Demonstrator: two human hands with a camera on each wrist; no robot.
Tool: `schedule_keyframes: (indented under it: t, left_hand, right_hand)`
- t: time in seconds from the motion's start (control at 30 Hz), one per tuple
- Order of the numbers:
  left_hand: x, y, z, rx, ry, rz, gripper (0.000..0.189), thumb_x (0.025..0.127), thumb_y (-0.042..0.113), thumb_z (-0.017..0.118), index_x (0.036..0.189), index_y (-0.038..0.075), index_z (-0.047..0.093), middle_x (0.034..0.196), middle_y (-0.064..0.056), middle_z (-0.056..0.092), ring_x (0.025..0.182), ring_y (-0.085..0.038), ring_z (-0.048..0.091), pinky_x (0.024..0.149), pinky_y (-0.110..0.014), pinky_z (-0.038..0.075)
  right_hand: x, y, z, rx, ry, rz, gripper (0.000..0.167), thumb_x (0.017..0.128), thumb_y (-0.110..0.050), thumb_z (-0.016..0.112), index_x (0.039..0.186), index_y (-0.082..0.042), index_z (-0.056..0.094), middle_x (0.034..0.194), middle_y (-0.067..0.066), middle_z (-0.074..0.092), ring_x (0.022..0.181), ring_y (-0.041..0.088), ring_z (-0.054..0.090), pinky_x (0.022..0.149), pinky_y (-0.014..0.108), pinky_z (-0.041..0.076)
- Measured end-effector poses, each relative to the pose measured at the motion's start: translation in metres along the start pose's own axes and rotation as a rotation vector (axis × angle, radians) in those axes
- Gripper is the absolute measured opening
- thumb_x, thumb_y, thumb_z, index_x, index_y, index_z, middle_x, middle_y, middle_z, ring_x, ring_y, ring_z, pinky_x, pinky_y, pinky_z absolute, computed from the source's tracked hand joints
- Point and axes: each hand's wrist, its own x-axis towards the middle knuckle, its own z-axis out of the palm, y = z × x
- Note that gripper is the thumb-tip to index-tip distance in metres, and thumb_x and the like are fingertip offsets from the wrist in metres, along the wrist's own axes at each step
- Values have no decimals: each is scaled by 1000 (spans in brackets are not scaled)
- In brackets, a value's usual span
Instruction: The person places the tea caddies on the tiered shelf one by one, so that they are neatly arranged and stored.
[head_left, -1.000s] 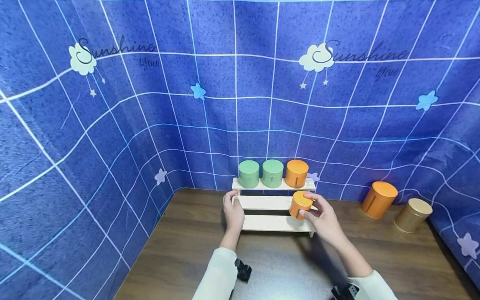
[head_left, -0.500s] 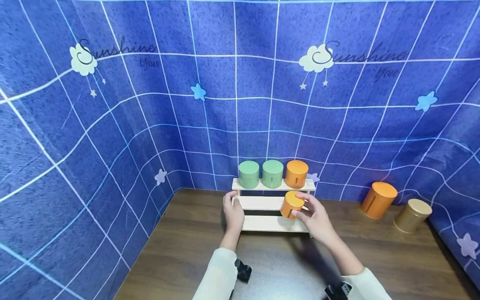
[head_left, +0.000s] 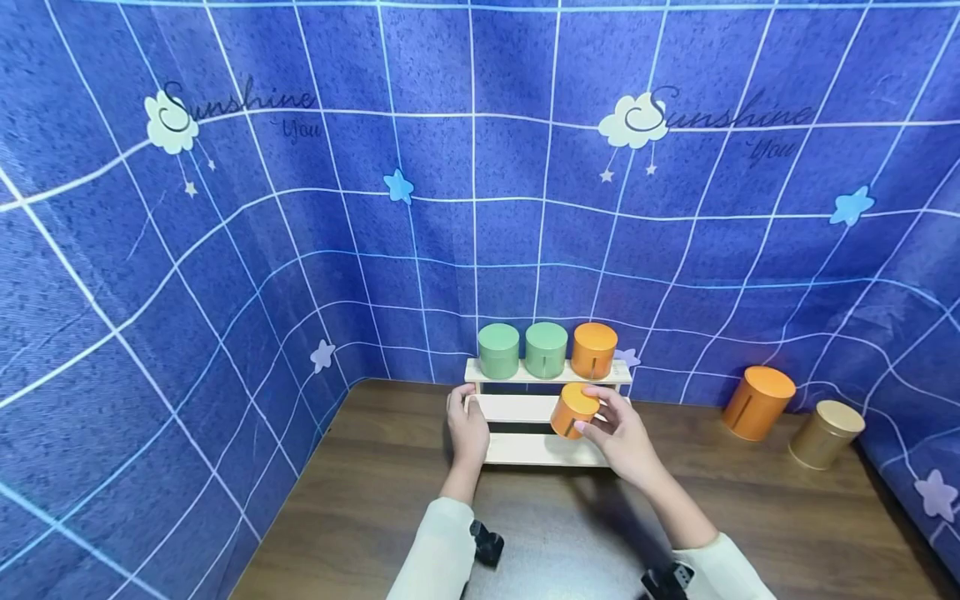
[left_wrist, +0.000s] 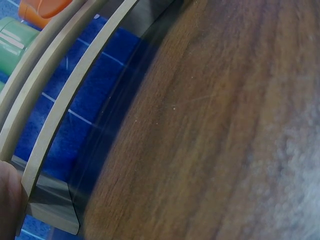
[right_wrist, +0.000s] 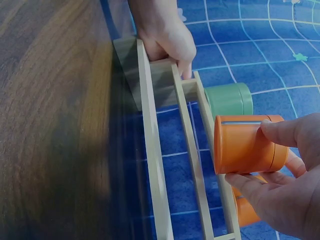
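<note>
A pale wooden three-tier rack (head_left: pixel 551 450) stands at the back of the table. Its left end is gripped by my left hand (head_left: pixel 468 427), whose thumb (left_wrist: pixel 10 195) shows against the wood in the left wrist view. My right hand (head_left: pixel 621 437) pinches an orange round canister (head_left: pixel 574 410) between thumb and fingers, slightly tilted, in front of the middle and lowest shelves; in the right wrist view this canister (right_wrist: pixel 245 145) is off the rack. Two green canisters (head_left: pixel 498 350) and another orange canister (head_left: pixel 595 350) sit in a row on the top shelf.
Farther right on the brown wooden table (head_left: pixel 360 500) are a larger orange canister (head_left: pixel 757 402) and a gold canister (head_left: pixel 826 435). A blue patterned cloth (head_left: pixel 480 167) hangs behind the rack and down both sides.
My right hand has carried the orange canister leftward along the front of the rack, from its right end toward its middle. My left hand has stayed on the rack's left end.
</note>
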Motion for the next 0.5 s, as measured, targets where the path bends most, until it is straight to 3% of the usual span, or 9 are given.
schedule_keyframes:
  t: [0.5]
  left_hand:
    - [-1,3,0,1,-4,1,22,100,-6,52,118,-5,65,122,-23,63,128,-38,59,114,-55,44]
  right_hand:
    - [5,-4,14,18,-18,-6,52,88,14,72,137,8,55,144,31,57,113,0,64,96,15,56]
